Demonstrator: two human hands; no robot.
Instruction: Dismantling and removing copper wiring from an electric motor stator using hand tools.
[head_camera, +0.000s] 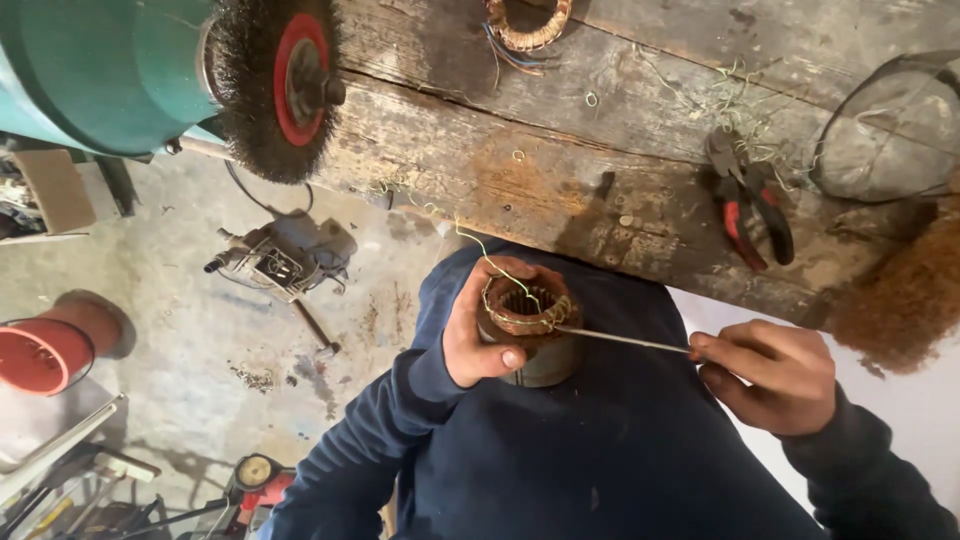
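My left hand (478, 335) grips a grey motor stator (530, 340) with copper windings tied by thin yellow-green thread, held upright against my dark blue sweater. My right hand (772, 373) pinches the end of a thin metal needle (620, 339). The needle's tip touches the right side of the copper winding. A strand of the thread (480, 245) trails up from the stator toward the bench edge.
A worn wooden bench (560, 170) lies ahead, with red-handled pliers (750, 205), thread scraps, another copper coil (528, 25) and a grey bowl-like cover (890, 130). A wire wheel on a green grinder (285, 85) juts out at top left. Motor parts and a red bucket (40, 355) sit on the floor.
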